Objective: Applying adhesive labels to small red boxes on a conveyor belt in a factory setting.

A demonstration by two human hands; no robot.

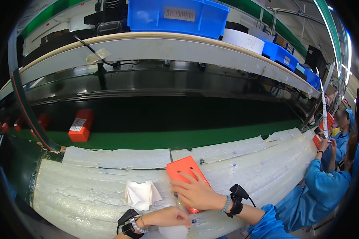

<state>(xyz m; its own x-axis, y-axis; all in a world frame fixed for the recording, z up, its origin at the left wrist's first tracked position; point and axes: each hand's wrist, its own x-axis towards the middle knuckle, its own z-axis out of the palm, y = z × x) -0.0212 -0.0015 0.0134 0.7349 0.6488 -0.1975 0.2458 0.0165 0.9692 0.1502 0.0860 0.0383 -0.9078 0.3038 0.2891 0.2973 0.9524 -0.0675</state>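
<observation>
An orange-red box (184, 162) lies at a slant on the plastic-covered worktop (95, 187). My right hand (197, 194) rests on top of it, fingers spread flat across the lid. By the box's near end is my left hand (169, 217), its fingers curled closed and their tips hidden. Just under that hand shows a white, round-edged piece (173, 232); I cannot tell whether the fingers grip it. Left of the box stands a small stack of folded white papers (140, 195), fanned at the edges.
Beyond the worktop runs a green conveyor belt (147, 137) carrying another orange-red box (80, 125), with several more farther left. A shelf (147, 46) above holds a blue bin (177, 18). At the right, a person in blue workwear (323, 183) stands close by.
</observation>
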